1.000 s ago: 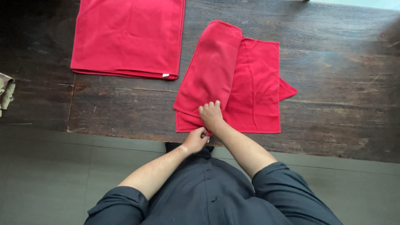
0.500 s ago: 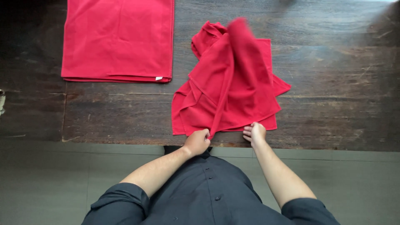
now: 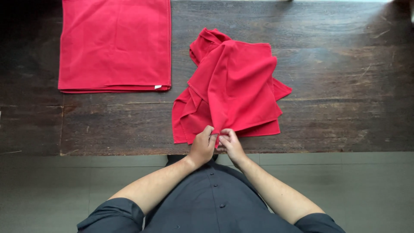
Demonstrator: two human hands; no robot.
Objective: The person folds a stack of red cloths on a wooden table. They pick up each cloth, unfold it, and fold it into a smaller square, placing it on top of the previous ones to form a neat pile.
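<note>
Dark wooden surface (image 3: 336,77), planks running left-right, worn and scratched, pale scuffs toward the right end. Near edge runs across the lower part of the view; grey tiled floor (image 3: 366,190) below it. Two things lie directly on the surface. Far left: a red cloth stack (image 3: 114,43), folded flat and square, edges neat, a small white tag at its near right corner. Middle: a loose red cloth (image 3: 235,86), rumpled, layers fanned out with corners sticking out left and right, its near end bunched to a point just at the surface's near edge. The two are near each other, not touching.
</note>
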